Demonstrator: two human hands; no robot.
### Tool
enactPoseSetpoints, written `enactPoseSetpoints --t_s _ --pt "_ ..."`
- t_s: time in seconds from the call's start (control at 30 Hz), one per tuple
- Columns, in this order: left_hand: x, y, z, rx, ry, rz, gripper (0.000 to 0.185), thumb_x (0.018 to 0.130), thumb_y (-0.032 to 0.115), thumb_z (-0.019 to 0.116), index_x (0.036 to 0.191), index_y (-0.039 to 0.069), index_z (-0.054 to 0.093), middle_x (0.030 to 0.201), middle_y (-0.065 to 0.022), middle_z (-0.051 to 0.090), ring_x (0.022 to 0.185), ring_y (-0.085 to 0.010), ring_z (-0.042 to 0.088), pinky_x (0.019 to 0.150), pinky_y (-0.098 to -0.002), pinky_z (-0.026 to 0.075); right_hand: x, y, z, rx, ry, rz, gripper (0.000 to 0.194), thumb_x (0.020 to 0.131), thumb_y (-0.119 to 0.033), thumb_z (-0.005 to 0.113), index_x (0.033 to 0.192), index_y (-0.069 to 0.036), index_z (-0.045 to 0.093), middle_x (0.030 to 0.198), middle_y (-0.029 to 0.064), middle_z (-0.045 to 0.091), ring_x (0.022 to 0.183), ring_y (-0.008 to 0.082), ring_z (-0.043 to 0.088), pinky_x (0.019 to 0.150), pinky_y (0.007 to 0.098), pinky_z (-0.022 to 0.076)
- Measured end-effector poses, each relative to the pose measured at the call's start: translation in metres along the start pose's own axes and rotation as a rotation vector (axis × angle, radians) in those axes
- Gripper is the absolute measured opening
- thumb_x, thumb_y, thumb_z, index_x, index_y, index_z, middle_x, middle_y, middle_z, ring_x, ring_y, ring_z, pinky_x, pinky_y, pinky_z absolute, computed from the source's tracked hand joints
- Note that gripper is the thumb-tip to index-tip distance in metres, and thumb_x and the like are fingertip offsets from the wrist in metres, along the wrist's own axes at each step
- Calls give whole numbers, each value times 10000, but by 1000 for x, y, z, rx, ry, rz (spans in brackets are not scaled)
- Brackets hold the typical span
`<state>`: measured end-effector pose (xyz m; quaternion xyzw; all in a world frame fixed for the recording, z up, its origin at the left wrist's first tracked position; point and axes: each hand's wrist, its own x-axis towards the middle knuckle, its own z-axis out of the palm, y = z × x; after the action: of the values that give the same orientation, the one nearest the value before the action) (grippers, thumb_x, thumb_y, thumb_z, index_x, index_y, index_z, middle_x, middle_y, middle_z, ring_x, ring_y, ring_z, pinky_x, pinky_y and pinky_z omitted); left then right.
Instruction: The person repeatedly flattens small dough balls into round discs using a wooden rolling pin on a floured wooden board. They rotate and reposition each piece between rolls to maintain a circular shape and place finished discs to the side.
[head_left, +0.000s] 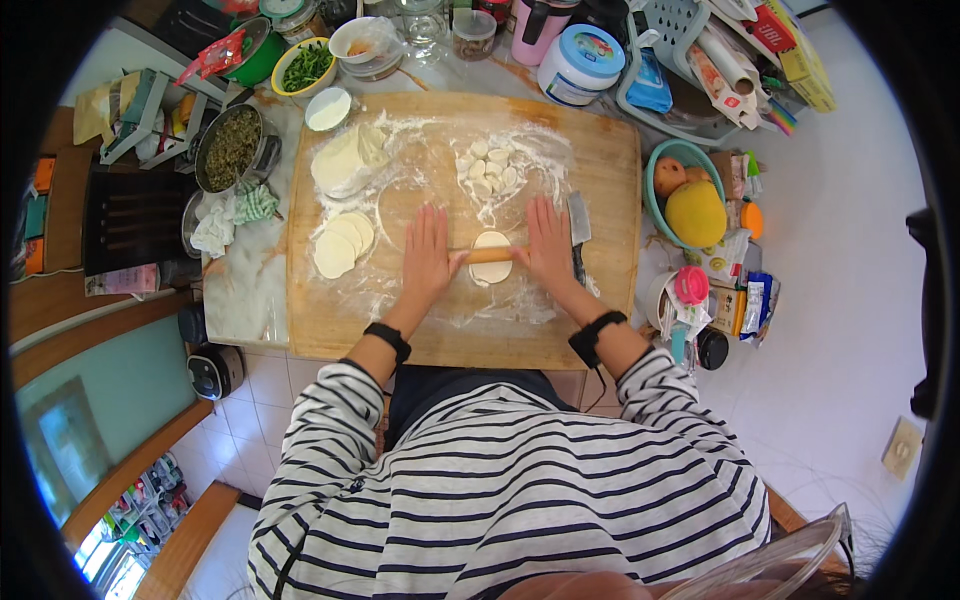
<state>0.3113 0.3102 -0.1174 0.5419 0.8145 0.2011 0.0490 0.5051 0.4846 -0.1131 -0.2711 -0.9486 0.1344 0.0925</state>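
Observation:
A wooden rolling pin (489, 256) lies across a flat round of dough (492, 274) on a floured wooden board (337, 330). My left hand (429, 251) rests flat over the pin's left end, fingers extended; my right hand (550, 244) is over its right end. Several small dough pieces (491, 169) lie in flour beyond the pin. At the board's left are a large lump of dough (349, 161) and several rolled wrappers (343, 244), partly overlapping. A cleaver (579, 219) with a dark handle lies just right of my right hand.
A pot of chopped filling (231, 146) and cloths (232, 214) stand left of the board. Bowls of flour (328, 109) and chopped greens (304, 68) are at the back left. A white tub (581, 64) stands behind; a fruit basket (686, 193) is at the right.

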Motion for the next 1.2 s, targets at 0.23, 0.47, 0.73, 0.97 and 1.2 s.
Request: enactPoseSetpoints --t_s 0.23,0.47,0.73,0.97,1.2 --pt "-90 11 -19 -72 -204 75 897 887 459 642 1520 -42 252 1571 -286 240 1467 -431 225 1175 -550 188 -113 -41 -3 103 -160 11 1003 819 -536 658 1535 19 227 1602 234 216 1499 392 174 1176 587 164" --pt "-23 -5 -1 45 -20 -65 912 896 482 623 1540 -23 221 1584 -280 214 1470 -418 221 1184 -540 186 -8 -16 10 46 -44 -42 956 859 -514 627 1544 7 212 1600 244 211 1497 394 174 1188 582 129" --pt "67 -24 3 115 105 -80 861 942 488 571 1538 -26 221 1591 -260 218 1473 -412 213 1179 -545 188 76 6 12 -21 72 79 902 918 -497 587 1543 25 199 1610 242 184 1507 380 146 1192 571 118" --pt "-16 -6 -5 10 -66 42 892 913 472 605 1538 -29 212 1578 -272 234 1465 -419 224 1175 -551 194 -27 -22 -2 42 -45 26 927 868 -439 657 1537 23 213 1601 247 206 1490 401 190 1183 574 150" --pt "-83 3 -35 -5 -242 152 858 893 479 630 1500 -34 308 1532 -276 315 1432 -405 296 1170 -546 212 -100 -40 -7 67 -49 -55 669 811 -247 703 1397 -35 459 1462 174 436 1381 336 382 1138 498 280"
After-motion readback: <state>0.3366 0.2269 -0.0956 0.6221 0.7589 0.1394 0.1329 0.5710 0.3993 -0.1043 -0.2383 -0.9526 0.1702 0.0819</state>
